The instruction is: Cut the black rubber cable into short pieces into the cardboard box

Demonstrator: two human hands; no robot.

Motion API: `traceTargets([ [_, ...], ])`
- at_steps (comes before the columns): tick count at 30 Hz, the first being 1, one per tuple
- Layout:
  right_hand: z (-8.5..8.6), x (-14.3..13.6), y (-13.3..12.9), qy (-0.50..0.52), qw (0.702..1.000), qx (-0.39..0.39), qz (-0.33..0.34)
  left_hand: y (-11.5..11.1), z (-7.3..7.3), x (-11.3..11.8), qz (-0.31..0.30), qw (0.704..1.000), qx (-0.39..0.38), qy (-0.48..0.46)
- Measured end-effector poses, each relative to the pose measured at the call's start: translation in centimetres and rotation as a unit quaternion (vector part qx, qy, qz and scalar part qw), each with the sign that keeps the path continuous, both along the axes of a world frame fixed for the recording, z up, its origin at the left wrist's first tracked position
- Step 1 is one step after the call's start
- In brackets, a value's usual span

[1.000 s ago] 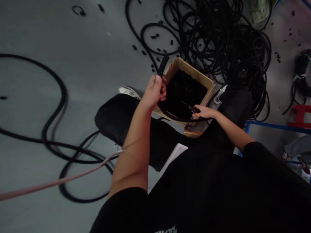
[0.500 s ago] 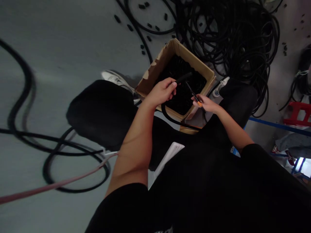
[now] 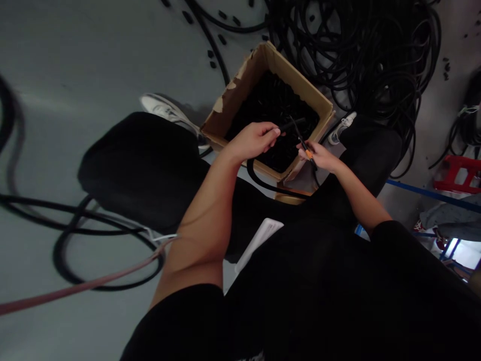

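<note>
My left hand (image 3: pixel 259 139) is closed round a black rubber hose (image 3: pixel 258 176), whose free end points right over an open cardboard box (image 3: pixel 300 70). Black pieces (image 3: pixel 276 100) fill much of that box. In my right hand (image 3: pixel 319 154) is a pair of scissors (image 3: pixel 308 153) with black and orange handles. Their dark blades cross the hose near its end; whether they bite into it I cannot tell. Behind my left hand the hose loops down and runs toward my lap.
A large tangle of black hose (image 3: pixel 361 55) lies beyond the box. Short black pieces (image 3: pixel 221 39) are scattered on the grey floor. More hose (image 3: pixel 60 250) and a reddish hose (image 3: pixel 82 286) run at left. A red plastic stool (image 3: pixel 458 173) stands at right, near another person's shoe (image 3: pixel 419 225).
The scissors' blades have come up from beside the hose's end to lie across it. My left hand keeps its hold. The whole view has shifted slightly.
</note>
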State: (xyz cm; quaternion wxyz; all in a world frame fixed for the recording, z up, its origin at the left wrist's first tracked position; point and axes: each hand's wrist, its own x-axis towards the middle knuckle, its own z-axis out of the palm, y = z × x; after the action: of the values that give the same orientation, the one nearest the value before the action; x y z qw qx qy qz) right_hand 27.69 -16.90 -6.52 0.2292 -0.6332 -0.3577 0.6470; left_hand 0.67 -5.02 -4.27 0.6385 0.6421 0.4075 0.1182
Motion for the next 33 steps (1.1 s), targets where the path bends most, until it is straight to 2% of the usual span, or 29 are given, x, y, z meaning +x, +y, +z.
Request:
traceTargets([
  [8,1.5,-0.2,-0.1,-0.024,1.000,0.001,0.000,0.0,0.6,0.5,-0.071,0.997,0.006,0.004],
  [13,1.5,0.2,-0.1,-0.034,0.998,0.012,0.054,0.2,0.9,0.5,-0.098,0.995,-0.017,0.000],
  [16,1.2,0.3,-0.3,-0.046,0.996,0.001,0.081,0.5,0.8,0.1,-0.092,0.995,-0.037,0.013],
  [20,1.5,0.1,-0.5,-0.077,0.994,-0.014,0.082,0.6,0.5,-0.4,-0.077,0.995,-0.060,0.011],
  [25,2.0,-0.4,-0.3,-0.112,0.990,-0.034,0.084,0.6,-0.9,-0.6,-0.030,0.994,-0.105,-0.004],
  [29,1.4,-0.7,-0.4,-0.144,0.982,-0.055,0.106,0.5,-1.7,-0.7,-0.032,0.991,-0.130,-0.012],
  [33,0.7,-0.6,-0.7,-0.149,0.980,-0.058,0.120,0.5,-1.6,-1.0,-0.014,0.994,-0.110,-0.019],
])
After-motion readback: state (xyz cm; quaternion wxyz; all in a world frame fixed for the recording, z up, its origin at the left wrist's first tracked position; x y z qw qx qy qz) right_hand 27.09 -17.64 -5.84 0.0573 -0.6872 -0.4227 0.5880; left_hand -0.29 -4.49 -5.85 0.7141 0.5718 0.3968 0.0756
